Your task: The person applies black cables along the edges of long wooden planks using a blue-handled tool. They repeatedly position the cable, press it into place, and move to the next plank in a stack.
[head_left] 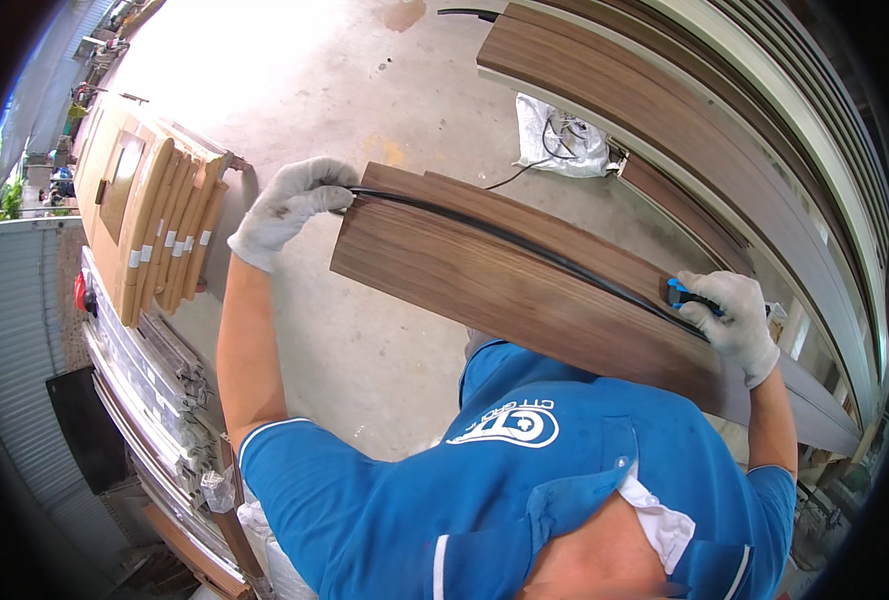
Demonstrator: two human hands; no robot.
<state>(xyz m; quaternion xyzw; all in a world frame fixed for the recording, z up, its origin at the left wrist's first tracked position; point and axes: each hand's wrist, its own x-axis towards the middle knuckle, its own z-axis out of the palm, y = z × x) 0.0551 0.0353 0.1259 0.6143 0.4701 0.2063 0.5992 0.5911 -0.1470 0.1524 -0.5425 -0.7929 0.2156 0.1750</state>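
Note:
A long dark wood-grain panel (484,275) lies across in front of my chest, above the concrete floor. A thin black rubber strip (524,245) runs along it lengthwise. My left hand (294,205), in a grey-white glove, grips the strip's end at the panel's left end. My right hand (734,320), also gloved, holds a small blue tool (679,294) pressed on the strip near the panel's right part. My blue polo shirt (524,490) fills the lower middle and hides the panel's near edge there.
A stack of light wooden pieces (164,225) banded with white tape stands at the left, with metal profiles (149,385) below it. Long dark and white boards (684,120) lie at the upper right. A white bag with cables (561,135) rests on the concrete floor (364,90).

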